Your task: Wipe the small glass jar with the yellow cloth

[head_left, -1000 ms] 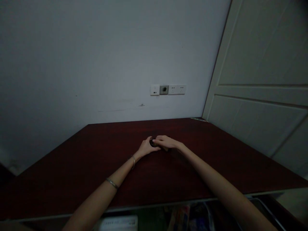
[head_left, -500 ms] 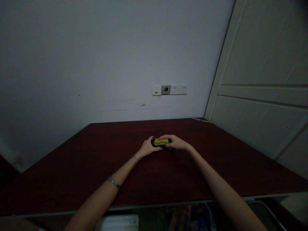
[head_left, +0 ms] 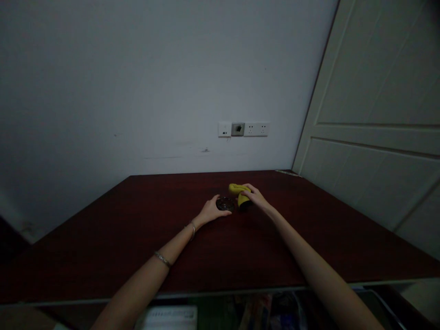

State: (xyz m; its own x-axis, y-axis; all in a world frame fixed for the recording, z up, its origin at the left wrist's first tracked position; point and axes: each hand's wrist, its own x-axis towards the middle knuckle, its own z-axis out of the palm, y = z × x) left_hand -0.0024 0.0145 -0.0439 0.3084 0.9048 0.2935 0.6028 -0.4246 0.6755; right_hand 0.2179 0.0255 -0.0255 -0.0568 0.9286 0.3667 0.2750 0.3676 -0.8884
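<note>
A small round dark glass dish, perhaps an ashtray, rests on the dark red tabletop. My left hand is curved around its left side, thumb at the near rim and fingers at the far rim. Just right of the dish, my right hand pinches a folded yellow cloth and holds it up off the dish. One part of the cloth sticks out to the left, another hangs below the fingers. Bracelets circle my left wrist and forearm.
Behind the table rises a pale wall with a row of sockets. A white panelled door stands along the right side. Below the front edge, an open space holds a white box and several packets.
My right hand has lifted the yellow cloth out of the dish and slightly right, so the dish's inside shows. My left hand stays around the dish.
</note>
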